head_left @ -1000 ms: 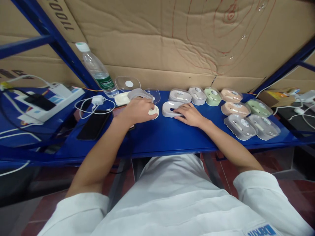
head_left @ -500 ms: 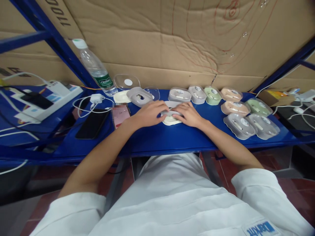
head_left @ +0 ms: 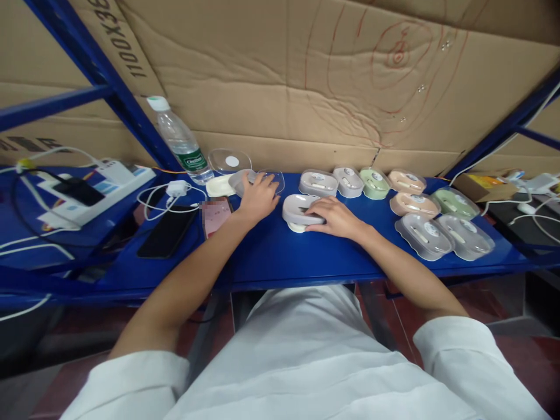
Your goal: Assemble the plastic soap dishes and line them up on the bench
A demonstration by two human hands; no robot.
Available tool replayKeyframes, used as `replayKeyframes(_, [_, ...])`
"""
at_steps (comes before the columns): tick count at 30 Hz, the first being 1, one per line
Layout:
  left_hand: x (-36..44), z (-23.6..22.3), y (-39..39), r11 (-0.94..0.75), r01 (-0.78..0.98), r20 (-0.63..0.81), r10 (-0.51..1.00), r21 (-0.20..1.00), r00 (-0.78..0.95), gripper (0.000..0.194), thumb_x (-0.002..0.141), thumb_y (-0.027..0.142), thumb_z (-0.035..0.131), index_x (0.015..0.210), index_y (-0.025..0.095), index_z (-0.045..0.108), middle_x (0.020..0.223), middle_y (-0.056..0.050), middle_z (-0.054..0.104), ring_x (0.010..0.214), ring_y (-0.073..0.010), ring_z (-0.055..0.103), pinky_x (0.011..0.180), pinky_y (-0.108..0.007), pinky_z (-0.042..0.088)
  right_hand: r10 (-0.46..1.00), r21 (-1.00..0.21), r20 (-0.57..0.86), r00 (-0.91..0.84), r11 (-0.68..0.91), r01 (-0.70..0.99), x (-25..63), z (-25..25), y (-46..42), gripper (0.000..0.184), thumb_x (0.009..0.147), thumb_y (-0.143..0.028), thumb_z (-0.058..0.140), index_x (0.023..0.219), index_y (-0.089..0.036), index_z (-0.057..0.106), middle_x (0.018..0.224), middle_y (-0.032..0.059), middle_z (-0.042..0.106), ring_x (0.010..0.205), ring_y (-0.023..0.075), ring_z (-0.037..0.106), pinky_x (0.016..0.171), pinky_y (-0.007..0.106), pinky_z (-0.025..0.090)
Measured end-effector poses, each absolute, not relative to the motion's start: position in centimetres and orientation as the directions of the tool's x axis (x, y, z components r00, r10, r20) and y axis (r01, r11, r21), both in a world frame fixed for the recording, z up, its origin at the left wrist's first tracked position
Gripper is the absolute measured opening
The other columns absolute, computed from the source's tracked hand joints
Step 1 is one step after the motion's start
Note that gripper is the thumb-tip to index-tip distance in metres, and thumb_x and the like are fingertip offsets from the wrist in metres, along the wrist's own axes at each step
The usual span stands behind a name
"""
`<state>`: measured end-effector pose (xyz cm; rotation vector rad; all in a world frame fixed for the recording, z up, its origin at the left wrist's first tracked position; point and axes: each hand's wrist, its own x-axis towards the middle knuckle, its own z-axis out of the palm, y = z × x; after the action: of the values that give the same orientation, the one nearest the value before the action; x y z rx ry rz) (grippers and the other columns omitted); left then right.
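In front of me a light grey oval plastic box (head_left: 291, 211) rests on a cream base piece (head_left: 297, 227). My right hand (head_left: 339, 218) grips the box at its right end, the thumb at the front edge and the fingers over the inside. My left hand (head_left: 259, 198) is over to the left with its fingers spread. Beneath its fingertips are a grey oval shell (head_left: 238, 182) and a clear lid (head_left: 277, 182), both partly covered by the hand; whether it touches them I cannot tell. Left of these lies a cream oval piece (head_left: 217, 186).
Several lidded boxes, such as a green one (head_left: 374, 182) and a grey one (head_left: 424, 236), stand at the back and right. Another clear lid (head_left: 227, 160) leans by a water bottle (head_left: 186, 146). A black phone (head_left: 166, 232), pink item (head_left: 216, 217) and white charger (head_left: 177, 188) lie left.
My left hand has left the box and moved left to the grey shell and clear lid. My right hand stays on the box, which now shows its open top. The camera view has tilted up slightly.
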<state>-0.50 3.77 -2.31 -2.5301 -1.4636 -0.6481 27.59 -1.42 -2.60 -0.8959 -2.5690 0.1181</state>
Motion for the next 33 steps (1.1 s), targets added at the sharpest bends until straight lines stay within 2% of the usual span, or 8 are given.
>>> replayKeyframes(3, [-0.4, -2.5, 4.0, -0.506, 0.862, 0.378, 0.805, 0.036, 0.457, 0.033, 0.095, 0.017, 0.062, 0.12, 0.02, 0.083, 0.159, -0.02, 0.06, 0.152, -0.0461, 0.047, 0.126, -0.079, 0.017, 0.598, -0.216, 0.36, -0.716, 0.8, 0.559, 27.5, -2.7, -1.4, 0.048, 0.101, -0.062, 0.072, 0.126, -0.021, 0.078, 0.127, 0.0148, 0.08, 0.125, 0.0344, 0.072, 0.11, 0.048, 0.047])
replayKeyframes(6, [-0.4, -2.2, 3.6, -0.502, 0.864, 0.406, 0.799, 0.046, 0.443, 0.026, 0.1, 0.019, 0.059, 0.108, 0.02, 0.083, 0.155, -0.021, 0.061, 0.148, -0.043, 0.049, 0.123, -0.074, 0.025, 0.602, -0.25, 0.364, -0.711, 0.798, 0.548, 27.9, -2.4, -1.3, 0.042, 0.106, -0.056, 0.068, 0.129, -0.023, 0.078, 0.131, 0.0137, 0.08, 0.128, 0.0331, 0.072, 0.116, 0.05, 0.043])
replayKeyframes(10, [-0.5, -1.2, 2.8, -0.505, 0.842, 0.483, 0.794, 0.187, 0.369, 0.019, 0.103, 0.029, 0.063, 0.107, 0.022, 0.08, 0.148, -0.017, 0.064, 0.14, -0.0403, 0.054, 0.115, -0.065, 0.035, 0.642, -0.283, 0.394, -0.658, 0.766, 0.578, 29.6, -1.8, -0.7, 0.033, 0.106, -0.047, 0.07, 0.13, -0.026, 0.079, 0.134, 0.0116, 0.08, 0.135, 0.0347, 0.069, 0.124, 0.059, 0.035])
replayKeyframes(14, [-0.6, -0.5, 2.7, -0.53, 0.761, 0.532, 0.795, 0.375, 0.292, 0.016, 0.102, 0.036, 0.066, 0.107, 0.023, 0.075, 0.128, -0.012, 0.074, 0.124, -0.0352, 0.063, 0.11, -0.057, 0.042, 0.599, -0.384, 0.349, -0.721, 0.793, 0.472, 31.0, -1.9, 0.4, 0.03, 0.103, -0.037, 0.073, 0.13, -0.026, 0.079, 0.133, 0.0105, 0.08, 0.13, 0.0314, 0.073, 0.116, 0.052, 0.051])
replayKeyframes(18, [-0.4, -0.5, 3.2, -0.526, 0.48, 0.485, 0.847, 0.702, 0.218, 0.012, 0.101, 0.034, 0.068, 0.106, 0.023, 0.068, 0.102, -0.006, 0.078, 0.092, -0.0225, 0.072, 0.086, -0.037, 0.055, 0.573, -0.397, 0.353, -0.739, 0.808, 0.436, 30.6, -2.2, 0.5, 0.035, 0.102, -0.035, 0.072, 0.135, -0.025, 0.077, 0.135, 0.0109, 0.079, 0.128, 0.0301, 0.073, 0.113, 0.049, 0.055])
replayKeyframes(22, [0.0, -0.3, 3.4, -0.379, 0.147, 0.361, 0.923, 0.914, 0.132, 0.016, 0.1, 0.036, 0.072, 0.101, 0.024, 0.062, 0.101, -0.004, 0.08, 0.083, -0.0168, 0.075, 0.066, -0.025, 0.053, 0.589, -0.312, 0.331, -0.737, 0.806, 0.503, 29.4, -2.2, -0.5, 0.039, 0.104, -0.036, 0.07, 0.143, -0.028, 0.073, 0.142, 0.0099, 0.076, 0.135, 0.032, 0.07, 0.117, 0.052, 0.049])
replayKeyframes(29, [-0.5, 0.6, 2.8, -0.109, -0.235, 0.149, 0.975, 0.966, 0.162, 0.023, 0.097, 0.035, 0.079, 0.096, 0.023, 0.059, 0.11, -0.007, 0.082, 0.089, -0.0167, 0.078, 0.069, -0.023, 0.056, 0.574, -0.216, 0.33, -0.749, 0.819, 0.532, 27.9, -3.2, -1.0, 0.033, 0.108, -0.025, 0.056, 0.136, -0.023, 0.074, 0.141, 0.0127, 0.076, 0.135, 0.0316, 0.068, 0.112, 0.051, 0.046])
replayKeyframes(33, [-0.9, 0.8, 2.7, 0.017, -0.288, 0.039, 0.981, 0.957, 0.188, 0.022, 0.097, 0.036, 0.077, 0.097, 0.022, 0.06, 0.127, -0.011, 0.081, 0.105, -0.0191, 0.078, 0.081, -0.027, 0.061, 0.616, -0.249, 0.386, -0.687, 0.787, 0.565, 28.0, -2.5, -1.1, 0.036, 0.112, -0.045, 0.056, 0.134, -0.024, 0.075, 0.139, 0.0125, 0.077, 0.134, 0.0333, 0.068, 0.116, 0.055, 0.045])
